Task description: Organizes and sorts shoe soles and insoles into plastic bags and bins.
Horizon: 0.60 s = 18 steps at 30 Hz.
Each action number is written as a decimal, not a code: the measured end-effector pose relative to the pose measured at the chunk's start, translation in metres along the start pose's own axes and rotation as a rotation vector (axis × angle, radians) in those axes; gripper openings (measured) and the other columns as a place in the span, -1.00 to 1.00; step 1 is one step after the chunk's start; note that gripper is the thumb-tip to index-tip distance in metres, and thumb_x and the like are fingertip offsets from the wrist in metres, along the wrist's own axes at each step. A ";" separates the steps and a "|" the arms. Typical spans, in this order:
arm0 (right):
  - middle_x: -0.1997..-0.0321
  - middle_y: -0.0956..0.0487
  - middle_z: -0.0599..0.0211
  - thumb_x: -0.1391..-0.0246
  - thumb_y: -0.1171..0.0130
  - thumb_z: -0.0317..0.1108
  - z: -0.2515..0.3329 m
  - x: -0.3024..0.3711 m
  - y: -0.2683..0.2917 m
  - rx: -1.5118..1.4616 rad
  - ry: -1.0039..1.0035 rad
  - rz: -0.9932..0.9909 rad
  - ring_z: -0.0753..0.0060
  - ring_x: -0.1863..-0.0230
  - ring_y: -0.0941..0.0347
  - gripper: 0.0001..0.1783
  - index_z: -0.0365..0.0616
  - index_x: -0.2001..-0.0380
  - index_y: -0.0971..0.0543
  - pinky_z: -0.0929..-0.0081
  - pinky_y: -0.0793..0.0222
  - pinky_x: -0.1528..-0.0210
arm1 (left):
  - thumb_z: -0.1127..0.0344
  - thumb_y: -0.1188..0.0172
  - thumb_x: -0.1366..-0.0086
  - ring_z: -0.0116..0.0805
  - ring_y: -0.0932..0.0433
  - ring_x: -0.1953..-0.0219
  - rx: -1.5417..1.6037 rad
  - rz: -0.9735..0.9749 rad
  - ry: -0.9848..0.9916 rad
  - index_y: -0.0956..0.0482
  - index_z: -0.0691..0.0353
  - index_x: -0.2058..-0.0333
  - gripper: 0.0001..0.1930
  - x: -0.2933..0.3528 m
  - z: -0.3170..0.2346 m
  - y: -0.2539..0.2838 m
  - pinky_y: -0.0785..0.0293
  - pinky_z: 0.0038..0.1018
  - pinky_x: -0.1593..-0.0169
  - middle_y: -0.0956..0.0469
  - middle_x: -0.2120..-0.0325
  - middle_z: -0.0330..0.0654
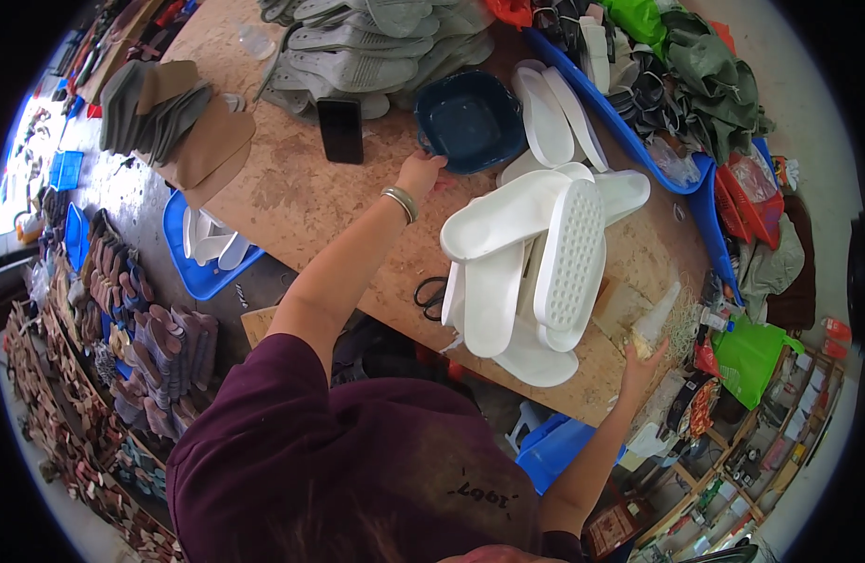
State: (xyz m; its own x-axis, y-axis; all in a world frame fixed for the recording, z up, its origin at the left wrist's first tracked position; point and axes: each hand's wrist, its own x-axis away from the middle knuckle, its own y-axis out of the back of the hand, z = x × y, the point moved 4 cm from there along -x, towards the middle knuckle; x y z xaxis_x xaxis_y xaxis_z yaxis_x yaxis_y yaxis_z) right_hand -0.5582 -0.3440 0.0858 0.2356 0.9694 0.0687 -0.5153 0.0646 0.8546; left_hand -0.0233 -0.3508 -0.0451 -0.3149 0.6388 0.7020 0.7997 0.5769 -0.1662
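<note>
Reaching across the table, my left hand (421,174) has its fingers closed on the near left rim of a dark blue plastic basin (471,120). My right hand (643,364), at the table's right side, is closed round the lower end of a pale, tapering object (657,321); its lower part looks yellowish, and I cannot make out its kind. Between my hands lies a heap of white shoe soles (493,300), one with a studded face (571,253) turned up. More white soles (548,117) lie beside the basin, partly on one another.
Stacked grey insoles (352,56) fill the far side, near a black phone (341,131). Brown and grey insole pieces (216,155) lie at left. Black scissors (430,296) sit near the front edge. A blue-rimmed bin (620,113) of shoe parts borders the right side.
</note>
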 end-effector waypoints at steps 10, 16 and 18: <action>-0.35 -0.03 -0.08 0.04 -0.22 -0.32 -0.007 -0.009 0.002 0.105 0.005 -0.001 0.06 -0.35 0.03 -0.08 -0.12 -0.32 0.06 0.30 0.10 -0.32 | 0.42 0.09 -0.32 -0.33 -0.59 0.39 0.182 0.054 -0.081 -0.39 0.22 0.16 -0.84 -0.006 0.006 0.012 -0.47 -0.54 0.32 -0.53 0.30 -0.17; -0.34 -0.04 -0.06 0.00 -0.19 -0.29 -0.012 -0.016 0.000 0.115 0.020 0.002 0.08 -0.35 0.03 -0.10 -0.12 -0.32 0.07 0.29 0.08 -0.31 | 0.39 0.06 -0.31 -0.36 -0.58 0.40 0.199 0.084 -0.041 -0.40 0.22 0.21 -0.88 -0.006 0.001 0.009 -0.46 -0.55 0.32 -0.53 0.33 -0.19; -0.34 -0.05 -0.05 -0.01 -0.18 -0.28 -0.014 -0.019 0.002 0.129 0.011 -0.003 0.08 -0.34 0.01 -0.12 -0.13 -0.31 0.06 0.30 0.06 -0.30 | 0.38 0.05 -0.31 -0.37 -0.57 0.41 0.219 0.096 -0.031 -0.39 0.22 0.24 -0.90 -0.005 -0.001 0.008 -0.46 -0.55 0.32 -0.53 0.35 -0.19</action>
State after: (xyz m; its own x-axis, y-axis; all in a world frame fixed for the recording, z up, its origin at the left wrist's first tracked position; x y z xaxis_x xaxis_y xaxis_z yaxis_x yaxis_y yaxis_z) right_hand -0.5747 -0.3591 0.0790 0.2280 0.9717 0.0609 -0.4041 0.0375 0.9140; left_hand -0.0150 -0.3494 -0.0490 -0.2612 0.7096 0.6544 0.6982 0.6070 -0.3795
